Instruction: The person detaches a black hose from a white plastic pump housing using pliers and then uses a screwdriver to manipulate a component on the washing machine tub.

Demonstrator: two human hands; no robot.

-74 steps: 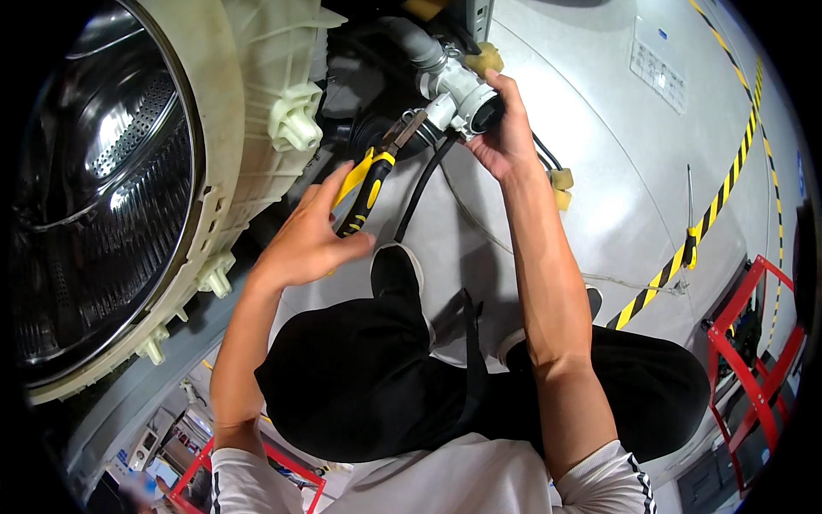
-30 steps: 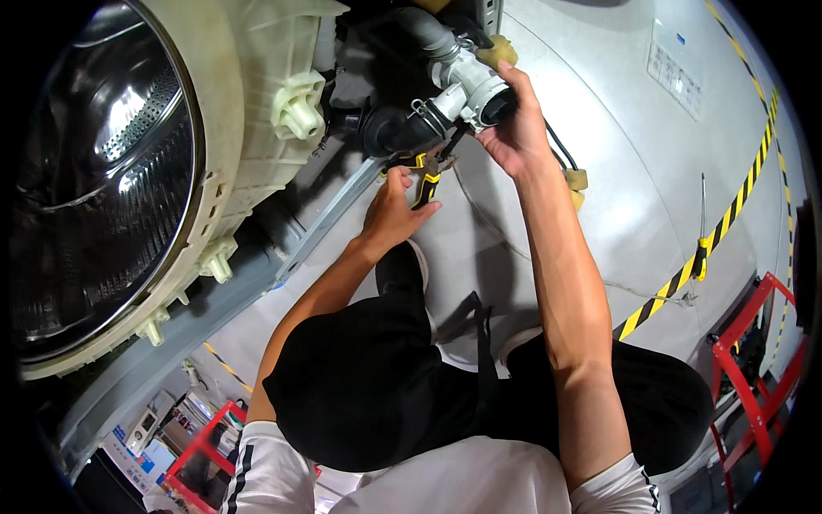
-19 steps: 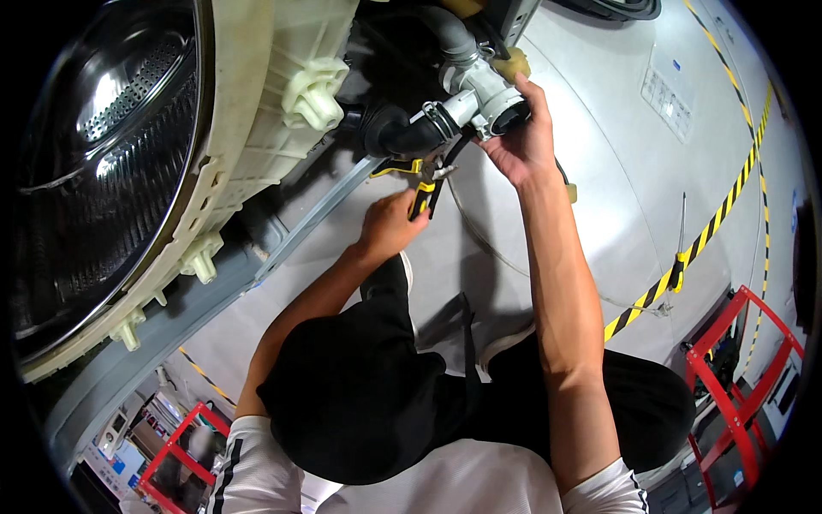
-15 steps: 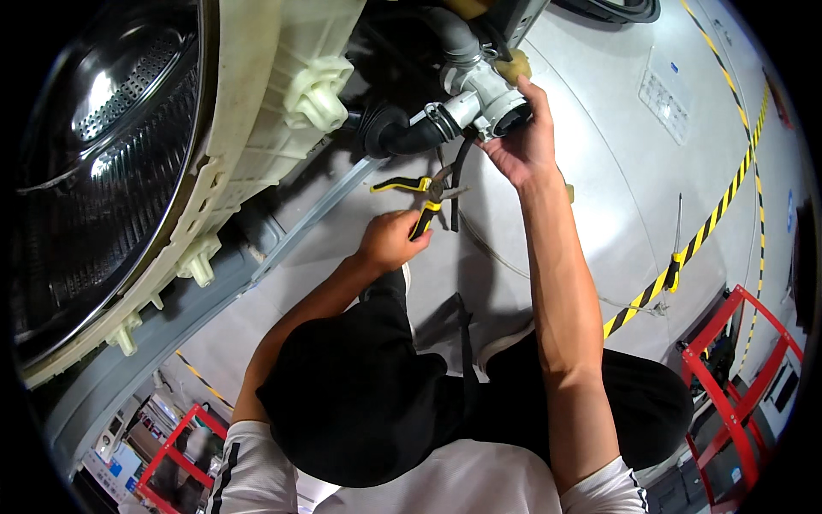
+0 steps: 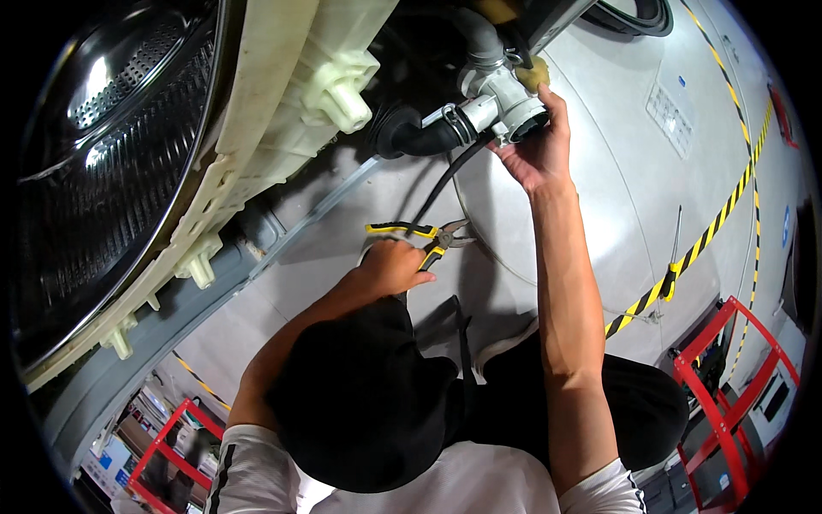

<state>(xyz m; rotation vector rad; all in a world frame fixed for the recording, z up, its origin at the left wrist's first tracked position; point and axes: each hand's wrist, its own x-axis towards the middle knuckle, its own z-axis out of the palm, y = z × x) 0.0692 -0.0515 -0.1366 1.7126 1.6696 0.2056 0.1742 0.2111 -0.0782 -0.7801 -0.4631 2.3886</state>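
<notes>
My left hand (image 5: pixel 396 267) is closed on a pair of pliers (image 5: pixel 444 239) with yellow-and-black handles. The plier jaws are parted and grip nothing. From beneath a pale grey pump housing (image 5: pixel 514 98), a thin black hose (image 5: pixel 443 178) slants down to the pliers' upper handle; whether my left fingers also hold it cannot be made out. My right hand (image 5: pixel 541 156) grips the housing from its right and underside, thumb by a yellowish knob (image 5: pixel 534 74). A black elbow hose (image 5: pixel 417 140) is clamped to the housing's left, and a grey hose (image 5: pixel 481 41) joins its top.
At left stands an opened washing machine with a metal drum (image 5: pixel 128 163) and a cream plastic tub (image 5: pixel 257 111). A screwdriver (image 5: pixel 672 274) lies by striped floor tape (image 5: pixel 717 223) at right. Red metal frames (image 5: pixel 723 411) stand at the lower right and lower left.
My left hand and the pliers have moved down, away from the housing. The thin black hose, which hung down before, now stretches toward my left hand. My right hand stays on the housing.
</notes>
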